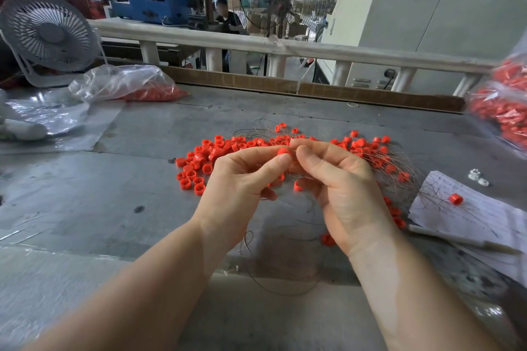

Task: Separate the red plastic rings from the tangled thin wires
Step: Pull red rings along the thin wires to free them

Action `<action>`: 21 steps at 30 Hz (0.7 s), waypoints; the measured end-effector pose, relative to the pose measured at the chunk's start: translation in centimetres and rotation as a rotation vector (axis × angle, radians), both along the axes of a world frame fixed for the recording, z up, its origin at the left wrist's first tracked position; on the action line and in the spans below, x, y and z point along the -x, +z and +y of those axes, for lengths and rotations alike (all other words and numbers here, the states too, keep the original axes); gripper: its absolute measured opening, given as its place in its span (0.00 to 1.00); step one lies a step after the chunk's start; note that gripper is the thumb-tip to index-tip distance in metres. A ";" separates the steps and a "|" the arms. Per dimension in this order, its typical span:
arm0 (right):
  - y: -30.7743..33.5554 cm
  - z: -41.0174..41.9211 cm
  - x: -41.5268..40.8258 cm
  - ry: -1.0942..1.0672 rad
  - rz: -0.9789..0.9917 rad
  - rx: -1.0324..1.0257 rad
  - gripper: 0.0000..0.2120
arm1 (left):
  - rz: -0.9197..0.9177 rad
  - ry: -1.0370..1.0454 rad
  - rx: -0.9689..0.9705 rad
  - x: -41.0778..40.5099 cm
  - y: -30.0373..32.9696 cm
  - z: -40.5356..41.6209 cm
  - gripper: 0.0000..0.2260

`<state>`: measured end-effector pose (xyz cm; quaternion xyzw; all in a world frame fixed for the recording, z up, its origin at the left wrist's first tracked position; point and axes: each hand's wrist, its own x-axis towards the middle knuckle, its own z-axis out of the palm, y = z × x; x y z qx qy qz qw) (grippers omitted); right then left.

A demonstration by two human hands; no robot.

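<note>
Head view: left hand (242, 177) pinches one red ring (284, 151) above mid-bench; right hand (339, 177) pinches its thin wire (396, 162) (likely springy). Ring looks light, rigid; hold its rim.

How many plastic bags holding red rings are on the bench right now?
2. One clear bag lies at the far left beside the white fan; another bag sits at the right edge, partly cut off, so more may be hidden there.
</note>
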<state>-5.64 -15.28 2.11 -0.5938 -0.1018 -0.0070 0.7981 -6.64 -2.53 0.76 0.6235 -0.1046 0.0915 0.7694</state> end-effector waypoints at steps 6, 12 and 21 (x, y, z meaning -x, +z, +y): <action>0.3 -0.3 0.0 0.198 0.199 -0.127 0.07 | -0.137 0.107 -0.149 0.3 0.2 -0.1 0.09; 0.2 -0.5 -0.2 0.190 0.191 -0.141 0.06 | -0.197 0.169 -0.260 0.6 0.6 -0.3 0.08; 0.1 -0.4 -0.3 0.103 0.140 -0.107 0.07 | -0.250 0.198 -0.370 0.4 0.1 -0.2 0.10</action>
